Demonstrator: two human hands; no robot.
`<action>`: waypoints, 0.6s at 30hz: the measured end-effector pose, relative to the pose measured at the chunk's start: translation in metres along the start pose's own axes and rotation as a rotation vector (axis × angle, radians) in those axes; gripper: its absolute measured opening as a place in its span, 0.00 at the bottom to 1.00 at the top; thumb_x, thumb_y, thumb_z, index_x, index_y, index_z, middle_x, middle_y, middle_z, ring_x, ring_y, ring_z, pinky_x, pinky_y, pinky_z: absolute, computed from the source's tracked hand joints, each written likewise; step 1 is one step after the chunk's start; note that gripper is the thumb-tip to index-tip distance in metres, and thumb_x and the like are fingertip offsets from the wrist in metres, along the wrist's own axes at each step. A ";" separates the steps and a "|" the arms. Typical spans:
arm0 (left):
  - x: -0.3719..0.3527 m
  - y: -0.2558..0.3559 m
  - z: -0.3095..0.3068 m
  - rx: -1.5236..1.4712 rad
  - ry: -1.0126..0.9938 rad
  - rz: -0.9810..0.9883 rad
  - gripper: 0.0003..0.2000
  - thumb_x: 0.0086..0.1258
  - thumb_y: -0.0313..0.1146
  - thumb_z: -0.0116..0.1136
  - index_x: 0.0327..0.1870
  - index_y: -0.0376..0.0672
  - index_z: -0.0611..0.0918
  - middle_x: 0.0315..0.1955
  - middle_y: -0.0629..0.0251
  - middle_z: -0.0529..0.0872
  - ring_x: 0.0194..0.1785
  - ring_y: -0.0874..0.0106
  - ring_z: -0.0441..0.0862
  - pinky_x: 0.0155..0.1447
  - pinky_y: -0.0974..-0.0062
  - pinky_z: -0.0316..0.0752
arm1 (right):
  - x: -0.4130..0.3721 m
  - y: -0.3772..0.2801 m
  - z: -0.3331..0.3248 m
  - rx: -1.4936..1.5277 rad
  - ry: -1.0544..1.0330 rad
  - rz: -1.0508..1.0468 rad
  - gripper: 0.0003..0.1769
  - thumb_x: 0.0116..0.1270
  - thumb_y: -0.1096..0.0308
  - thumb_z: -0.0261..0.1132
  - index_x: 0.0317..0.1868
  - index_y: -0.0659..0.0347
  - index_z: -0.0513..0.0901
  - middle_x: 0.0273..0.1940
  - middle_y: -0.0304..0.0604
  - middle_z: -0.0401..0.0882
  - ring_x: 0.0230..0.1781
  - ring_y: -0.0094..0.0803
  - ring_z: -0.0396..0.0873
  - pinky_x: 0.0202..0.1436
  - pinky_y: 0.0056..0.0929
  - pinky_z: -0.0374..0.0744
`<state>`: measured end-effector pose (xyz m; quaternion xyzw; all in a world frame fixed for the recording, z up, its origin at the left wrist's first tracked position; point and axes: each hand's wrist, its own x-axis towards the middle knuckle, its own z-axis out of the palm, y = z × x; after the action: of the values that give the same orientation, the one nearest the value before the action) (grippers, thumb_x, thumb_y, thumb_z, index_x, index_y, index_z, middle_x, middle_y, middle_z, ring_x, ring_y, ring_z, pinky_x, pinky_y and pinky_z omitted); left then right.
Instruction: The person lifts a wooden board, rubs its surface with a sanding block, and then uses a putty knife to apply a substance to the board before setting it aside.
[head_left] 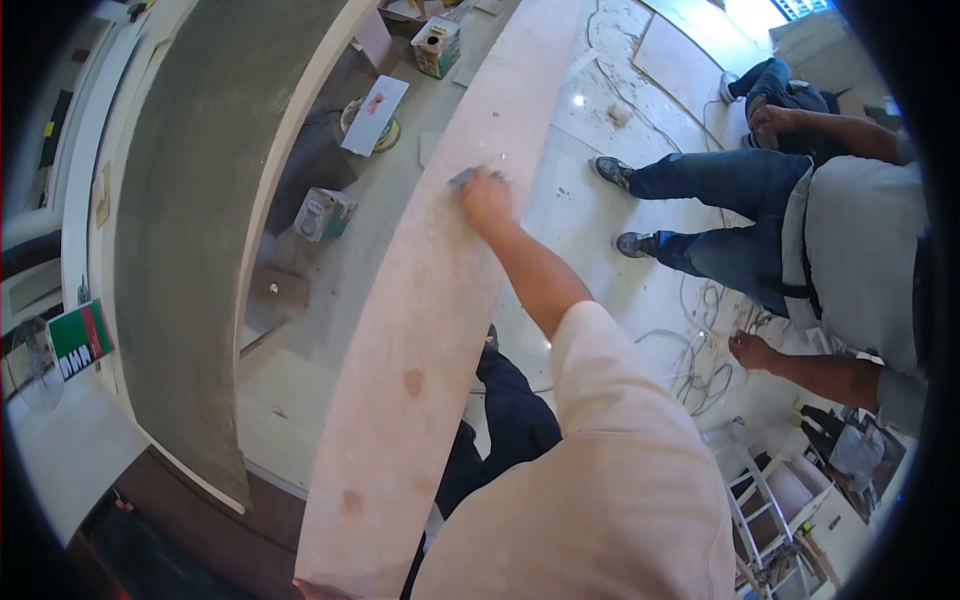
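Within right hand [487, 200], grey blade [463, 177]

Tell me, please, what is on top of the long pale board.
On the long pale board are brownish patches and the right hand with a flat tool; the surface directly beneath that hand is hidden.

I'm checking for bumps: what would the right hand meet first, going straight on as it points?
The right hand, with its grey blade, would first meet more of the pale board; past its edge, things seem to lie lower, though depth is unclear.
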<state>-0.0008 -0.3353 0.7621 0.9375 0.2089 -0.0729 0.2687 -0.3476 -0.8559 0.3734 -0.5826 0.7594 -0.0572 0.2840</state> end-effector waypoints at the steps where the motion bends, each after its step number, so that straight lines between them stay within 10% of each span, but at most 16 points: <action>1: -0.007 0.004 0.007 0.021 0.017 -0.037 0.32 0.73 0.54 0.43 0.55 0.24 0.73 0.50 0.53 0.76 0.47 0.64 0.70 0.58 0.64 0.63 | -0.004 0.003 0.001 -0.065 0.055 -0.090 0.14 0.64 0.64 0.52 0.44 0.63 0.77 0.44 0.53 0.77 0.40 0.47 0.79 0.43 0.47 0.76; 4: -0.007 0.005 0.011 0.080 0.106 -0.055 0.33 0.74 0.55 0.41 0.54 0.24 0.73 0.47 0.53 0.77 0.44 0.63 0.70 0.55 0.65 0.64 | -0.003 0.032 0.018 -0.266 0.202 -0.336 0.14 0.65 0.64 0.51 0.43 0.65 0.76 0.36 0.56 0.79 0.36 0.47 0.79 0.42 0.45 0.77; 7: 0.011 -0.007 -0.001 0.093 0.042 0.017 0.33 0.74 0.55 0.39 0.54 0.23 0.72 0.46 0.49 0.78 0.44 0.60 0.71 0.55 0.62 0.65 | 0.062 0.090 0.025 -0.167 0.244 -0.098 0.14 0.64 0.64 0.51 0.42 0.65 0.76 0.32 0.55 0.79 0.34 0.48 0.79 0.41 0.46 0.76; 9: 0.038 -0.023 -0.012 0.375 -0.011 0.095 0.32 0.75 0.54 0.37 0.53 0.24 0.73 0.45 0.47 0.79 0.42 0.59 0.72 0.53 0.62 0.68 | -0.007 0.013 -0.034 -0.126 0.049 -0.185 0.14 0.64 0.65 0.50 0.43 0.65 0.76 0.34 0.53 0.79 0.33 0.48 0.79 0.40 0.48 0.75; 15: -0.009 0.008 0.016 0.220 0.051 0.050 0.29 0.77 0.50 0.35 0.55 0.25 0.72 0.44 0.46 0.79 0.41 0.58 0.73 0.50 0.64 0.71 | -0.116 -0.070 0.001 -0.207 0.092 -1.028 0.12 0.64 0.65 0.51 0.44 0.62 0.75 0.37 0.51 0.80 0.37 0.46 0.80 0.41 0.45 0.75; 18: -0.001 0.002 0.016 0.220 0.034 0.054 0.29 0.77 0.50 0.36 0.56 0.26 0.72 0.46 0.46 0.78 0.43 0.58 0.73 0.51 0.64 0.71 | 0.037 -0.037 0.012 -0.100 0.027 -0.367 0.10 0.64 0.67 0.52 0.40 0.60 0.78 0.35 0.48 0.80 0.34 0.43 0.80 0.39 0.44 0.75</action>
<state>-0.0016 -0.3457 0.7497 0.9677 0.1786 -0.0724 0.1625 -0.3160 -0.8984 0.3654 -0.7240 0.6459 -0.0781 0.2290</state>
